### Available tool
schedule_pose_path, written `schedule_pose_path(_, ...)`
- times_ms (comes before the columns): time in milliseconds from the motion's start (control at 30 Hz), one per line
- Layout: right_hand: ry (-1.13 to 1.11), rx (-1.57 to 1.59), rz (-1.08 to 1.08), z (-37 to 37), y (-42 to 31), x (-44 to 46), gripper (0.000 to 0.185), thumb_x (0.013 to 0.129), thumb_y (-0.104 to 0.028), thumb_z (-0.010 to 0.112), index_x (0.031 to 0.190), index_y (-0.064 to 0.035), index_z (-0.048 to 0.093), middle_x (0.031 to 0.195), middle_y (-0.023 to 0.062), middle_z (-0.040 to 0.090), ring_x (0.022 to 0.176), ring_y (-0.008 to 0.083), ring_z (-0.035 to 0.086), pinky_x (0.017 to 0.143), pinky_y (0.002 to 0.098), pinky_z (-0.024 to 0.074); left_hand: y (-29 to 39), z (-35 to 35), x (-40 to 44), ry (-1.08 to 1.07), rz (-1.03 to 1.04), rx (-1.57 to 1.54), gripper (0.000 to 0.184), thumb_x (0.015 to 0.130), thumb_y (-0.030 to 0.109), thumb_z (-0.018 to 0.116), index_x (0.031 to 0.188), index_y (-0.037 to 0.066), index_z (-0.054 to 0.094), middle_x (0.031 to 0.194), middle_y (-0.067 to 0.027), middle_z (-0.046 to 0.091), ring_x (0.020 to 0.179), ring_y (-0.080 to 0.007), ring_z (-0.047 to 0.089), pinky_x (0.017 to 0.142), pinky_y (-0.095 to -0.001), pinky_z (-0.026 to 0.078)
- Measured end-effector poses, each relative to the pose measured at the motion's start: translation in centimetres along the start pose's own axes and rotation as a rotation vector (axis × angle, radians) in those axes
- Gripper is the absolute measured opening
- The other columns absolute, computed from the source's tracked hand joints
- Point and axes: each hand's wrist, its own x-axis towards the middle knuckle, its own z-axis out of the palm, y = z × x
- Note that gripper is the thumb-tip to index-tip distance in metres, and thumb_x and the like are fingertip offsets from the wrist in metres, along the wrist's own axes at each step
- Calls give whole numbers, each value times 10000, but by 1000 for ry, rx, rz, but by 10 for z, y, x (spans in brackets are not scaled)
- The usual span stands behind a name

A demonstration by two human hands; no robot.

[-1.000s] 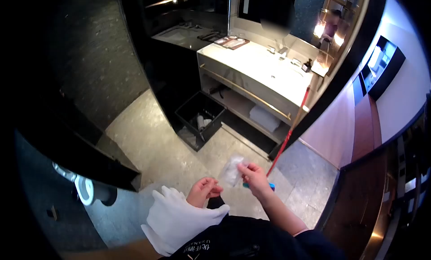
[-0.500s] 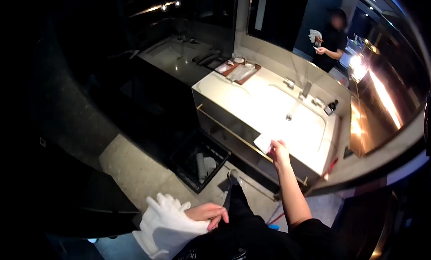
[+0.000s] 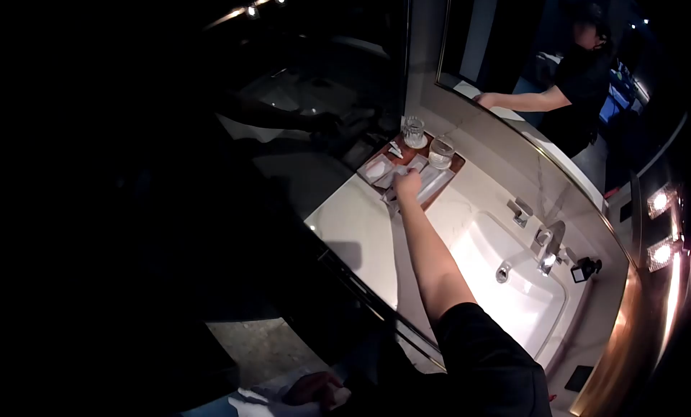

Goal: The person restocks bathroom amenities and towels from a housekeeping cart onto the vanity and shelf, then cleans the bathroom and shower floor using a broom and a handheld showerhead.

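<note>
My right hand (image 3: 408, 185) reaches over a brown tray (image 3: 440, 192) at the far left end of the counter. Its fingers are closed on a small pale packet (image 3: 396, 175), partly covered by the hand, among other flat packets. Two ribbed clear glasses, one left glass (image 3: 413, 131) and one right glass (image 3: 441, 152), stand at the back of the tray. My left hand (image 3: 317, 390) is low in the frame, in shadow, beside white folded cloths (image 3: 263, 402) at my wrist; its fingers are too dark to make out.
A white sink basin (image 3: 497, 302) with a metal tap (image 3: 549, 244) lies right of my arm. A dark bottle (image 3: 586, 269) stands near the tap. A mirror (image 3: 518, 93) runs along the wall. Dark glossy panelling borders the counter's left side.
My right hand has moved from the counter's front edge, where it held a white flat packet, to the tray. The view has come closer to the counter, and my left side is darker.
</note>
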Motion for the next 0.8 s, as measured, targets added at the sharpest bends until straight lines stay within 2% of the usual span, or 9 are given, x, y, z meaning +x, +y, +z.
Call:
schedule_pose_path(100, 5, -113, -176, -17, -10, -18, 446, 705, -201, 676, 1049, 41, 528, 1083, 227, 530, 984, 367, 520, 807, 384, 437, 41, 15, 6, -44, 28, 8, 336, 939, 316, 424, 903, 1, 534, 490, -56, 466, 424, -120, 435, 436, -246, 375)
schedule_pose_path(200, -94, -154, -291, -40, 9, -39, 536, 771, -300, 617, 1186, 11, 480, 1269, 230, 408, 1171, 386, 387, 926, 414, 365, 55, 6, 41, -164, 5, -12, 337, 940, 318, 425, 897, 6, 545, 489, -52, 459, 426, -116, 428, 436, -241, 362)
schedule_pose_path(233, -49, -353, -437, -46, 13, -51, 569, 792, -361, 576, 1233, -22, 455, 1316, 218, 368, 1229, 386, 312, 964, 453, 309, 51, 0, 54, -249, -25, -35, 353, 944, 328, 418, 891, 8, 557, 483, -48, 454, 422, -111, 424, 433, -234, 353)
schedule_pose_path(267, -4, -550, -581, -50, 20, -59, 603, 813, -422, 536, 1280, -55, 430, 1362, 205, 328, 1287, 387, 237, 1003, 492, 253, 37, 13, 66, 40, 389, 567, 357, 943, 332, 423, 879, 16, 575, 482, -43, 449, 397, -115, 402, 422, -239, 347)
schedule_pose_path(367, -105, -558, -556, -49, 52, -59, 651, 820, -507, 478, 1322, -101, 397, 1419, 188, 246, 1332, 386, 124, 1025, 551, 154, 54, 22, 84, -39, 201, 580, 302, 912, 298, 472, 875, 15, 572, 495, -22, 457, 443, -97, 424, 480, -224, 354)
schedule_pose_path(533, -75, -617, -555, -51, 55, -50, 620, 816, -517, 478, 1319, -161, 411, 1406, 162, 282, 1329, 378, 140, 1023, 590, 113, 128, 74, 99, -145, -151, 603, 215, 850, 229, 569, 867, 14, 566, 522, 22, 472, 533, -60, 467, 595, -194, 370)
schedule_pose_path(633, -141, -622, -519, -61, 39, -45, 551, 834, -473, 478, 1309, -199, 424, 1397, 151, 299, 1320, 384, 170, 1007, 613, 115, 153, 103, 95, -7, -273, 954, 237, 846, 254, 579, 869, 18, 567, 507, 27, 460, 556, -49, 467, 602, -186, 367)
schedule_pose_path(700, -245, -555, -647, -61, 32, -40, 537, 838, -453, 476, 1306, -195, 428, 1395, 139, 306, 1323, 365, 177, 997, 630, 117, 131, 69, 109, -105, -278, 454, 258, 869, 279, 543, 894, 23, 569, 504, 29, 468, 556, -48, 469, 613, -177, 373)
schedule_pose_path(800, -299, -608, -710, -35, 51, -33, 561, 842, -462, 458, 1324, -181, 402, 1422, 117, 269, 1343, 316, 154, 1000, 637, 82, 126, 58, 115, -194, -203, 410, 308, 907, 304, 467, 943, 13, 562, 522, 15, 501, 524, -66, 472, 624, -176, 386)
